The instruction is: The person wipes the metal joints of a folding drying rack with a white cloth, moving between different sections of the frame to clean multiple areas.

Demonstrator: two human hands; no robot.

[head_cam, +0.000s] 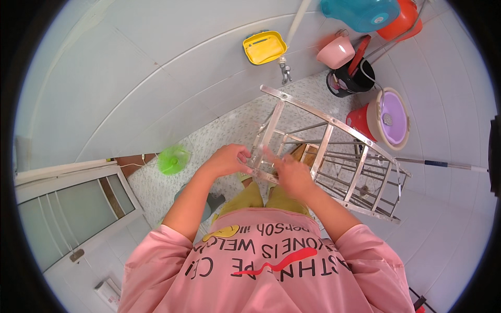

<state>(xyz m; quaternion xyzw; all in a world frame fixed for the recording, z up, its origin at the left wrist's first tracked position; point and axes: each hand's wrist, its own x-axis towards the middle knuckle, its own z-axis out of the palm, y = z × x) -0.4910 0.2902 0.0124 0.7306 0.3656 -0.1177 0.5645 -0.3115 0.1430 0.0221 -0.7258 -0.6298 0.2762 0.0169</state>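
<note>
A tall metal rack (327, 121) with several bars and tiers leans at a slant in front of me and to the right. My left hand (229, 159) is beside the rack's near left corner, its fingers curved and apart; whether a fingertip touches the frame I cannot tell. Over the rack's near edge is my right hand (291, 172), blurred, with its index finger stretched towards the corner. Its other fingers are partly hidden, so a hold on the rail cannot be made out. Brown wooden boards (307, 154) show between the rack's bars.
A green fan (172, 160) stands on the floor at left, near a door (74, 211). A tap (285, 70) and a yellow soap tray (265, 47) are on the wall. Beyond the rack are a black bucket (344, 84), a purple-lined basin (394, 117) and a pole (450, 164).
</note>
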